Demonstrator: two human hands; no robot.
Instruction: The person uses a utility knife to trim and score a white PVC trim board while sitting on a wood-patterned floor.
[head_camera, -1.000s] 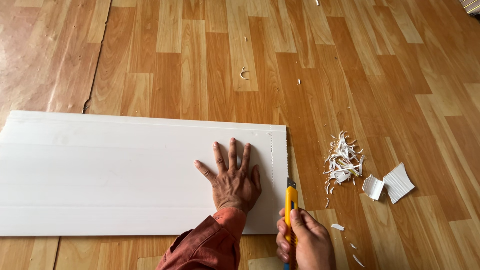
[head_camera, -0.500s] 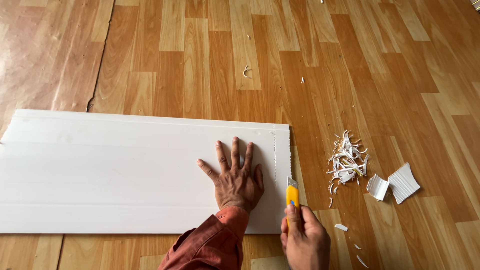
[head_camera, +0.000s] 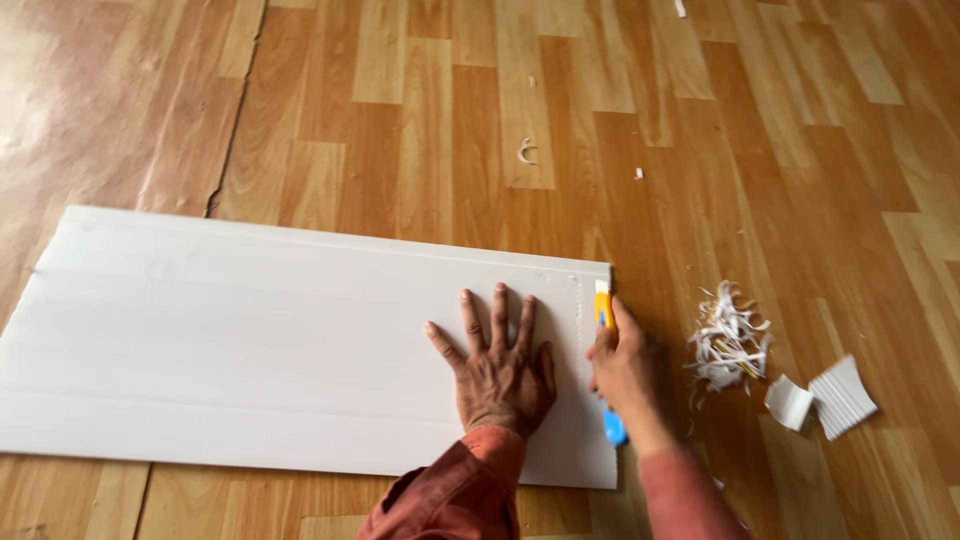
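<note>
Left hand (head_camera: 500, 370) lies flat, fingers spread wide, pressing on the white panel (head_camera: 250, 340), which lies on the wood-pattern floor (head_camera: 420, 120) and fills the left and centre of the view. Right hand (head_camera: 628, 370) is closed around a yellow-and-blue utility knife (head_camera: 604, 318), its tip at the panel's right edge, about 3 o'clock from the left hand. Risks, as I judge them: the blade runs close beside the left thumb and palm, so a slip sideways toward 9 o'clock could cut the hand; the panel rests on bare floor with only that one palm holding it, so it could slide or twist under the cut and leave a crooked edge; cutting straight through could score the flooring beneath. Blade length out cannot be told. Around: a pile of white shavings (head_camera: 728, 338) at 3 o'clock of the knife, near but apart; two small ribbed white offcuts (head_camera: 822, 398) further out at 4 o'clock; a curled scrap (head_camera: 526, 151) at 12 o'clock. Nothing lies across the cut line itself.
</note>
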